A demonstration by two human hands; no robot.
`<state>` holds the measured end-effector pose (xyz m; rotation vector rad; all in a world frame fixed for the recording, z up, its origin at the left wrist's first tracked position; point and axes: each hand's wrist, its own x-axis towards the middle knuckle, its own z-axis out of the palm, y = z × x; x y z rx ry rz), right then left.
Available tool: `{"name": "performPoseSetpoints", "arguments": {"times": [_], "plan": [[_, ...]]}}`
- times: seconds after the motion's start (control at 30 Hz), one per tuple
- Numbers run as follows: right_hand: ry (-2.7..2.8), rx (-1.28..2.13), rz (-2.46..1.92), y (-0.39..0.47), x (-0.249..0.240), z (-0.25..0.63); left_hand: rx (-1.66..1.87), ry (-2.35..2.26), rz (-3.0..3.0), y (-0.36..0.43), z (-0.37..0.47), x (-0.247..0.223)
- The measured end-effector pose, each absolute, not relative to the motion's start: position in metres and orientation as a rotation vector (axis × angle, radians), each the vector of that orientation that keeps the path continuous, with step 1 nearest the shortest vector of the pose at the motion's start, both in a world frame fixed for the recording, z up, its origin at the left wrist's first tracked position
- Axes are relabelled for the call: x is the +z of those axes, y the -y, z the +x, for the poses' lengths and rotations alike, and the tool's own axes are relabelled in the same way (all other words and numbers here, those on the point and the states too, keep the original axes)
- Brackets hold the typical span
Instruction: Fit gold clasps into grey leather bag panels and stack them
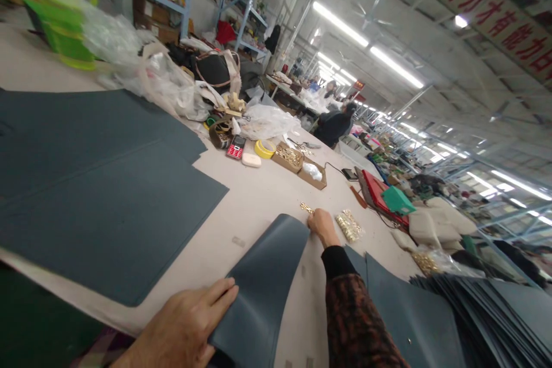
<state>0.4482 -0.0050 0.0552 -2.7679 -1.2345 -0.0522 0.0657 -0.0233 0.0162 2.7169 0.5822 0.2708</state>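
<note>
A dark blue-grey sheet point(263, 282) curves up from the table at the centre. My left hand point(185, 319) grips its near left edge, fingers on top and the thumb side partly hidden below. Past the sheet's far end, my right hand point(321, 225) is closed at a small pile of gold metal pieces point(306, 207); whatever its fingertips hold is too small to make out. A clear bag of gold pieces point(349, 225) lies just right of that hand. Large flat dark sheets point(103, 195) cover the table's left side.
Cardboard trays point(288, 157) of gold parts, yellow tape point(264, 149) and a red phone point(236, 148) sit farther back. Plastic bags and a green container point(69, 34) are at the back left. Stacked dark sheets point(487, 316) lie at the right. A person point(336, 125) is in the background.
</note>
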Motion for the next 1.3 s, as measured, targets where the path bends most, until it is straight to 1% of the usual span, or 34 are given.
{"name": "performPoseSetpoints", "arguments": {"times": [0.13, 0.23, 0.3, 0.4, 0.47, 0.57, 0.67, 0.83, 1.3], "plan": [[1.162, 0.093, -2.581, 0.037, 0.073, 0.442, 0.268, -0.563, 2.671, 0.024, 0.066, 0.019], [1.116, 0.213, -2.369, 0.059, 0.086, 0.416, 0.273, -0.541, 2.646, 0.024, 0.065, 0.024], [1.109, 0.406, -2.103, 0.068, 0.089, 0.384, 0.284, -0.524, 2.638, 0.023, 0.065, 0.027], [1.135, 0.815, -1.799, 0.074, 0.085, 0.325, 0.301, -0.501, 2.645, 0.023, 0.065, 0.027], [1.234, 1.012, -1.8, 0.074, 0.077, 0.29, 0.302, -0.498, 2.663, 0.023, 0.064, 0.028], [1.407, 1.129, -1.871, 0.07, 0.063, 0.263, 0.285, -0.493, 2.701, 0.024, 0.063, 0.031], [1.531, 1.119, -1.934, 0.065, 0.057, 0.259, 0.264, -0.477, 2.741, 0.024, 0.063, 0.033], [1.709, 1.045, -1.972, 0.058, 0.065, 0.255, 0.265, -0.453, 2.748, 0.023, 0.063, 0.031], [1.312, 1.371, -2.232, 0.034, 0.071, 0.249, 0.249, -0.462, 2.686, 0.021, 0.061, 0.031]]}}
